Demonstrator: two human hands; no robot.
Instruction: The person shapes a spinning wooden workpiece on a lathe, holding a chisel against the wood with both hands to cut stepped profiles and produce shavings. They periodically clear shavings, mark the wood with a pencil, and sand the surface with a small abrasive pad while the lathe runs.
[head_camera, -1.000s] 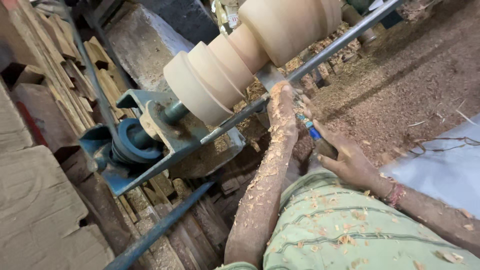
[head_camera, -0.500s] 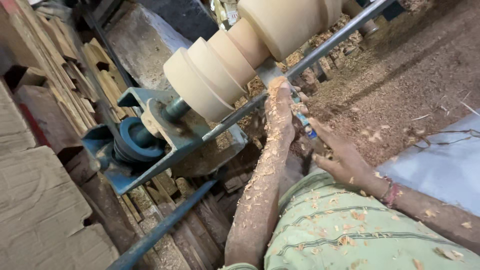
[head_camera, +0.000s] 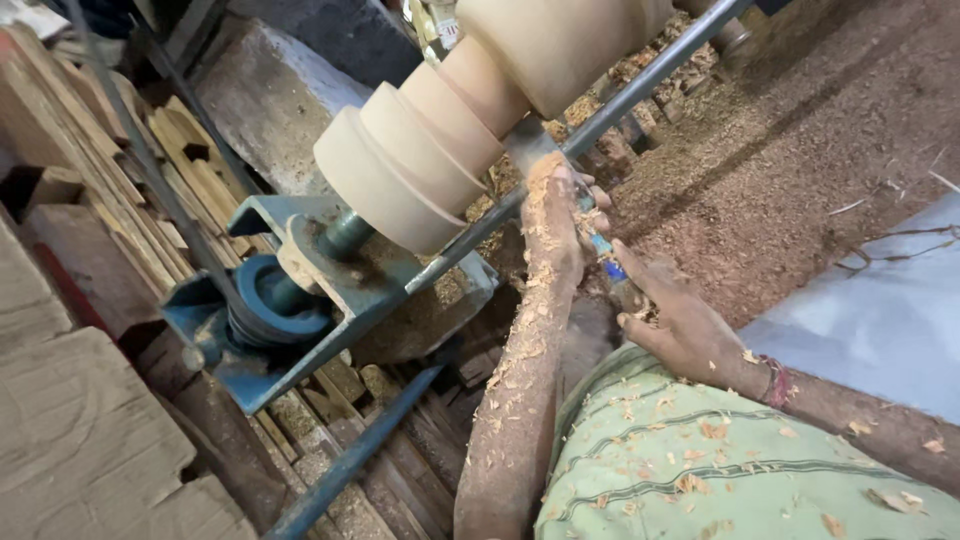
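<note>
A pale turned wooden workpiece (head_camera: 450, 130) with stepped rings is mounted on a lathe. My left hand (head_camera: 552, 205), coated in shavings, rests on the long metal tool-rest bar (head_camera: 640, 85) just below the wood and grips the front of a chisel (head_camera: 603, 262). My right hand (head_camera: 675, 322) holds the chisel's rear handle, which has a blue band, closer to my body. The chisel's tip is hidden behind my left hand.
The blue-green lathe bracket with its pulley (head_camera: 270, 300) supports the workpiece on the left. Stacked wooden planks (head_camera: 80, 200) lie to the far left. Sawdust (head_camera: 800, 170) covers the ground to the right. A blue-grey sheet (head_camera: 880, 300) lies at the right edge.
Both hands stay on the chisel at the rest bar, with my right hand shifting slightly on the handle. The view has moved a little.
</note>
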